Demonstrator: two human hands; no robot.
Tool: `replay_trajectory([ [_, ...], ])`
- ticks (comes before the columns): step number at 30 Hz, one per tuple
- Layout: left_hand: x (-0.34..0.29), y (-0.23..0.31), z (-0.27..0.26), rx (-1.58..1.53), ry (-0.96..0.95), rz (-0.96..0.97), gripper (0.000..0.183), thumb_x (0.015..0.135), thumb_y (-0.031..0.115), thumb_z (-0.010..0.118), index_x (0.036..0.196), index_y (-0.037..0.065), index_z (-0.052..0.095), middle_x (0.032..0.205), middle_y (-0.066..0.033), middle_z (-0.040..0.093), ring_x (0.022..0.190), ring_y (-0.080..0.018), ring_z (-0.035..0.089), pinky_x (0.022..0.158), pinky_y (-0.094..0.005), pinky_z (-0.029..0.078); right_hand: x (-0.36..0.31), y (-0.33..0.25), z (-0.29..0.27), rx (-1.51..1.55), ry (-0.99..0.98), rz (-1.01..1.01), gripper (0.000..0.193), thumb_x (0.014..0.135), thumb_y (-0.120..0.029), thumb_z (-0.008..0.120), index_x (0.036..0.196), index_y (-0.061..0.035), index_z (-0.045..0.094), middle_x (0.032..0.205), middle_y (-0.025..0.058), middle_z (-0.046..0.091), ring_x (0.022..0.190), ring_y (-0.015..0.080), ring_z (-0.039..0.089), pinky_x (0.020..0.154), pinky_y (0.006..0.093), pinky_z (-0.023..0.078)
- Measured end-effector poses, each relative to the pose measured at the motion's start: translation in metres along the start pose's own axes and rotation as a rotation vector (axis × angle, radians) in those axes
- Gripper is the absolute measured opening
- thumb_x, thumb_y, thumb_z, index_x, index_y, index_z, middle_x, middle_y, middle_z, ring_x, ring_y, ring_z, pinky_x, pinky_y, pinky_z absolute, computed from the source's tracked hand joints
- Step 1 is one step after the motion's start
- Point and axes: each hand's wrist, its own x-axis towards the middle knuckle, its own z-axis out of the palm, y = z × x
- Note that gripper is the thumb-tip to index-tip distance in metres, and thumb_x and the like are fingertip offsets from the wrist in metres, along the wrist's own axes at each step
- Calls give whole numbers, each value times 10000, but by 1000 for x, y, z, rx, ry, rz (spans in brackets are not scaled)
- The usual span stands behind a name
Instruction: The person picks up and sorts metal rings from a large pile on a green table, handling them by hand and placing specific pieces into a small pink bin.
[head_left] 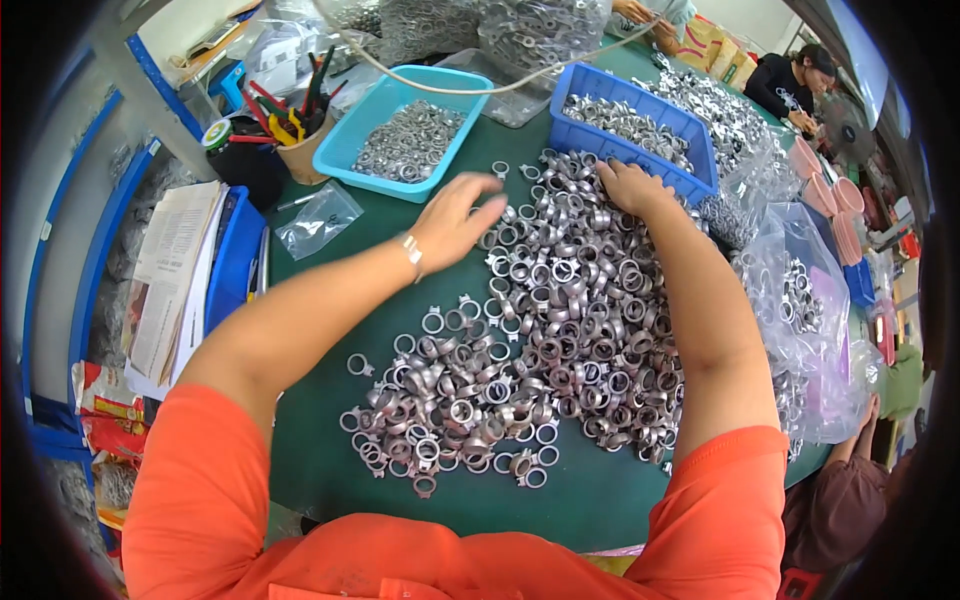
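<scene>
A big heap of grey metal ring clamps (600, 310) lies on the green table, with a smaller pile of the same rings (450, 400) nearer to me. My left hand (455, 222), slightly blurred, is held over the heap's left edge; thumb and fingers are apart and nothing shows in them. At the far end of the heap, my right hand (634, 188) rests with fingers spread on the rings, close against the near wall of a blue bin (630, 150). Small metal parts (625, 122) fill that bin. Some right fingertips are hard to make out.
A light-blue tray (335, 160) of small metal parts stands far left, beside a tool cup (303, 155) and a clear plastic bag (320, 218). Papers (170, 280) stand at the left edge. Clear bags (790, 330) of parts line the right. Other people (785, 85) sit beyond.
</scene>
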Motion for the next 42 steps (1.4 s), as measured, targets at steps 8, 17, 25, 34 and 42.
replay_trajectory([
  [8,118,-53,85,123,-108,-304,461,860,510,376,1079,189,625,1208,-154,505,1119,-367,448,971,-407,341,19,9,7,97,35,-71,586,880,-561,239,1324,-215,401,1314,102,464,1222,337,409,1031,570,128],
  [17,124,-66,98,355,-206,24,254,833,228,449,1005,135,612,1081,-111,556,1021,-306,500,888,-400,397,16,15,20,409,-70,-308,593,853,-548,332,1253,-144,498,1242,116,524,1176,279,463,992,358,305],
  [25,70,-31,49,-476,-304,-291,383,917,343,393,1040,33,580,1067,-104,567,1026,-206,512,916,-286,356,-68,-39,13,198,-97,-353,676,812,-602,396,1317,-153,417,1220,183,525,1147,340,481,966,375,359],
  [34,-7,7,-6,-696,-454,-449,471,945,371,388,943,-16,656,965,-79,641,929,-148,553,906,-284,385,-155,-53,65,356,260,-684,503,751,-464,572,1118,-120,568,963,167,622,833,355,597,756,491,434],
  [42,-61,36,-39,-847,-356,-239,437,897,328,429,849,-47,648,1042,-158,601,1036,-243,529,954,-348,352,-224,-61,63,343,434,-974,477,710,-293,660,1120,-77,549,1095,152,557,962,435,506,831,512,407],
])
